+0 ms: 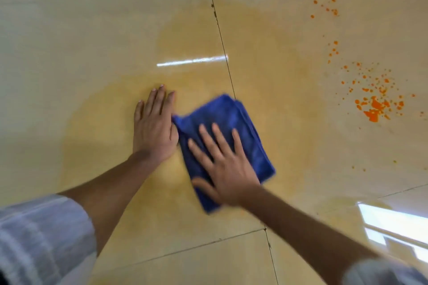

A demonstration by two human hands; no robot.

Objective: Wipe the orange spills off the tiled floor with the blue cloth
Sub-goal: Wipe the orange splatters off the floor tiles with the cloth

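— Head view first: where is your cloth (228, 143)?

— It lies folded on the floor (69, 30), just right of the middle, its far corner touching the grout line (222, 41) that runs away from you. Your right hand (228, 169) lies flat on its near half, fingers spread, palm pressing down; it grips nothing.

— And your left hand (152, 127)?

— Flat on the bare tile just beside the cloth, fingers straight and together, pointing away from you. Its thumb side touches the cloth's left corner. It holds nothing either.

— The spills?

— Around both your hands a pale yellow-orange smear (129, 104) spreads over the tile and across the grout line. Bright orange splatter (372, 104) sits well apart from the cloth, toward the right edge of the floor in view, with a thinner trail of drops (324, 2) toward the far right corner.

— Anything else?

— Your light sleeves (39, 238) show at the near edge, and a white streak of reflected light (192, 61) lies beyond your left hand. The right hand and cloth are somewhat blurred.
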